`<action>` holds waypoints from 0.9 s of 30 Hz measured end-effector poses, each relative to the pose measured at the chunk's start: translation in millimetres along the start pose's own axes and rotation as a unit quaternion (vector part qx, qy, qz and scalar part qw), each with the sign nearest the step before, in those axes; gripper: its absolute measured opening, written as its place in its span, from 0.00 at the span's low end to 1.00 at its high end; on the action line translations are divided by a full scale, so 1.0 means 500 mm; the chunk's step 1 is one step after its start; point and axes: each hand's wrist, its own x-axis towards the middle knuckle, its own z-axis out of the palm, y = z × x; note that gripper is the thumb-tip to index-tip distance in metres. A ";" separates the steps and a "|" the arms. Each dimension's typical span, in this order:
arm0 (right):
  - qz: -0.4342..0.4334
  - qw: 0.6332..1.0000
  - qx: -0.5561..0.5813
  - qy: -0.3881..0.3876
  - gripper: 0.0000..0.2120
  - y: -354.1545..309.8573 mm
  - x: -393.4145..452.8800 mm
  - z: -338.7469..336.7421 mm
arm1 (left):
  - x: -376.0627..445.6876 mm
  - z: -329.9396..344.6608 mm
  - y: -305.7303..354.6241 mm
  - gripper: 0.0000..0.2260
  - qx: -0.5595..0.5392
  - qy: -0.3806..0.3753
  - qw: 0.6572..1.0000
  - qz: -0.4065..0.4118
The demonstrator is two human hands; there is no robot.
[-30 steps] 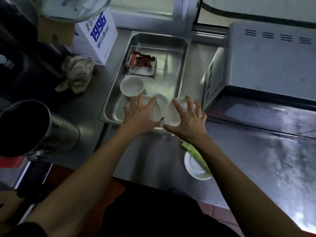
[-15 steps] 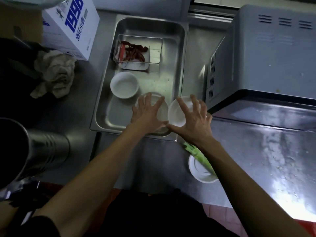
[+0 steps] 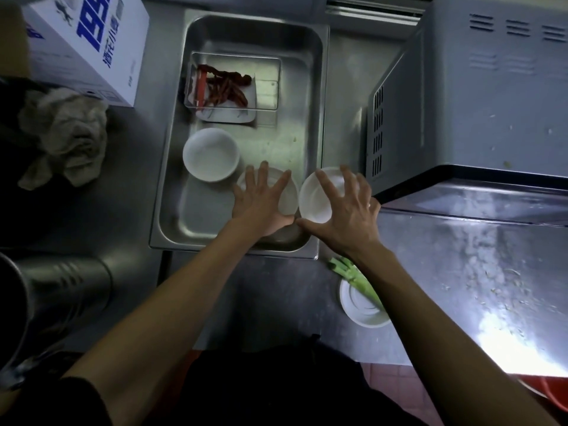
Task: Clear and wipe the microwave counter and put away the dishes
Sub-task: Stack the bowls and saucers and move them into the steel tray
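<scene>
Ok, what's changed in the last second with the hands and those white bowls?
Little. The left hand stays spread over the white bowl in the steel tray; the right hand still grips the white bowl at the tray's edge. Only the camera has tipped downward. The third bowl and the saucer with green stalks are unmoved.

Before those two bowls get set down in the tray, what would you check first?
1. Right hand grips its bowl: ok, fingers spread round the rim.
2. Left hand grips its bowl: cannot tell, hand covers it.
3. Free space in tray: ok, bare floor at front left.
4. Third bowl out of the way: not ok, very close to the left bowl.
5. Right bowl inside tray: not ok, over the tray's right rim.
</scene>
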 end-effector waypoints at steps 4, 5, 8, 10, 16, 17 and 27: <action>0.005 1.000 0.000 -0.002 0.49 0.003 0.001 0.002 | 0.009 0.004 0.004 0.48 0.012 -0.002 1.000 -0.001; 0.006 1.000 0.001 -0.002 0.49 0.003 0.000 0.002 | 0.010 0.006 0.004 0.48 0.012 -0.005 1.000 -0.002; 0.010 1.000 0.008 -0.002 0.49 0.004 -0.005 0.001 | 0.015 0.009 0.005 0.48 0.012 -0.012 1.000 -0.003; 0.013 1.000 0.012 -0.005 0.49 0.004 -0.006 0.001 | 0.018 0.009 0.003 0.47 0.009 -0.014 1.000 -0.003; 0.011 1.000 0.007 -0.008 0.49 0.000 -0.006 0.000 | 0.010 0.014 0.001 0.46 0.018 -0.004 1.000 0.008; 0.009 1.000 0.004 -0.007 0.49 -0.003 -0.004 0.000 | 0.007 0.013 0.001 0.45 0.018 -0.001 1.000 0.010; -0.020 1.000 0.001 0.000 0.50 -0.047 0.022 0.000 | -0.058 -0.004 -0.023 0.38 0.045 0.046 0.998 0.020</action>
